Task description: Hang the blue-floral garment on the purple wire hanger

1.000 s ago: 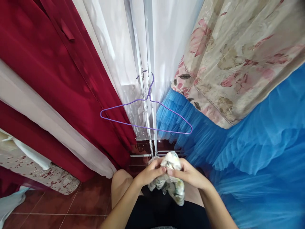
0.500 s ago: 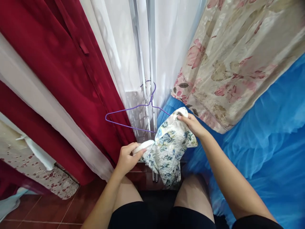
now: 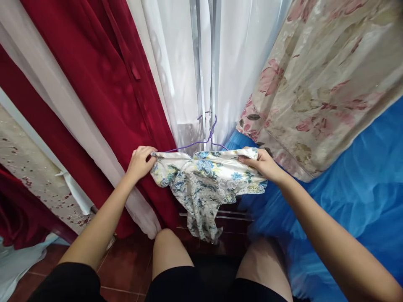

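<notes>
Now that the floral garment (image 3: 204, 167) has opened out wide, its top edge runs nearly straight in front of the purple hanger (image 3: 210, 136), hiding its bar. Left hand (image 3: 141, 162) and right hand (image 3: 263, 164) each grip one end.

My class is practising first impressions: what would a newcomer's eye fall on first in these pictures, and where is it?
Probably the vivid blue ruffled fabric spreading across the lower right, against the deep red cloth hanging on the left. Next, near the centre, comes the small floral garment stretched between the left hand and the right hand, the purple hanger partly hidden behind it.
</notes>
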The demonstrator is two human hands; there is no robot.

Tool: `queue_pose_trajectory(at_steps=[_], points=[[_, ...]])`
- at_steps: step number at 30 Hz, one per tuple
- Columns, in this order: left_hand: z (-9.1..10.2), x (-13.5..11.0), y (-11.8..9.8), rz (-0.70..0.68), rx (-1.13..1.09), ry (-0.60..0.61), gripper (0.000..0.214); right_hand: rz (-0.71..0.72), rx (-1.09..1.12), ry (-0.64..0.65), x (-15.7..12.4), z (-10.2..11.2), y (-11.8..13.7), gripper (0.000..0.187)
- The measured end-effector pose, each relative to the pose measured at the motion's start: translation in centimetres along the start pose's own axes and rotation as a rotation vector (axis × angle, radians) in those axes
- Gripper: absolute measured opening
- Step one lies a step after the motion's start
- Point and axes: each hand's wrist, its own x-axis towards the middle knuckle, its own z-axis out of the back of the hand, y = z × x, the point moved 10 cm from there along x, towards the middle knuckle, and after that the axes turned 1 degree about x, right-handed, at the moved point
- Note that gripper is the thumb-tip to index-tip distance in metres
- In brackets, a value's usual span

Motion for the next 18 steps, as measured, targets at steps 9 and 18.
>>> queue_pose_trajectory(at_steps=[9,18], points=[[-2.9,3.9,-2.8,0.293,-0.528,-0.067,0.033,-0.046,-0.02,-0.099,-2.6,0.8,-2.8,0.052],[2.5,4.0,-12.1,-0.081,-0.206,-0.163,0.029,-0.228,0.193,-0.387,-6.2,4.7,-3.1,0.033]])
